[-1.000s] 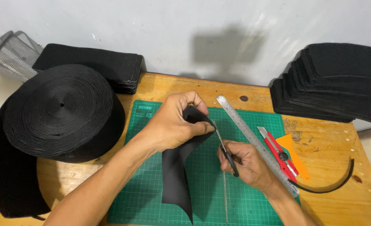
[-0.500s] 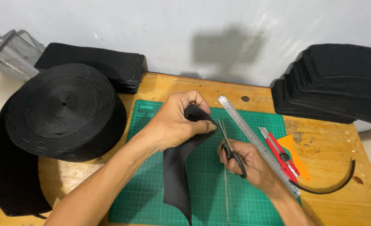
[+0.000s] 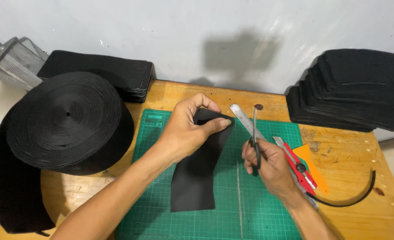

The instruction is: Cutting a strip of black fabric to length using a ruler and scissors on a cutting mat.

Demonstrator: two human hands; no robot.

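Note:
My left hand point(image 3: 190, 129) pinches the top edge of a black fabric strip point(image 3: 197, 178), lifting that end while the rest lies flat on the green cutting mat point(image 3: 259, 209). My right hand point(image 3: 268, 164) grips a pair of scissors point(image 3: 254, 133) by the handles, blades closed and pointing up and away, just right of the fabric and clear of it. A steel ruler point(image 3: 245, 119) lies diagonally under the scissors.
A big roll of black webbing point(image 3: 68, 122) fills the left of the wooden table point(image 3: 352, 178). Cut black pieces are stacked at back left point(image 3: 103, 73) and back right point(image 3: 356, 89). A red utility knife point(image 3: 300, 168), an orange scraper point(image 3: 313, 164), a thin black offcut point(image 3: 356, 198) and a wire basket point(image 3: 10, 62) lie around.
My right hand drew the scissors away from the fabric and turned the blades upright. The left hand kept its pinch on the strip's top edge.

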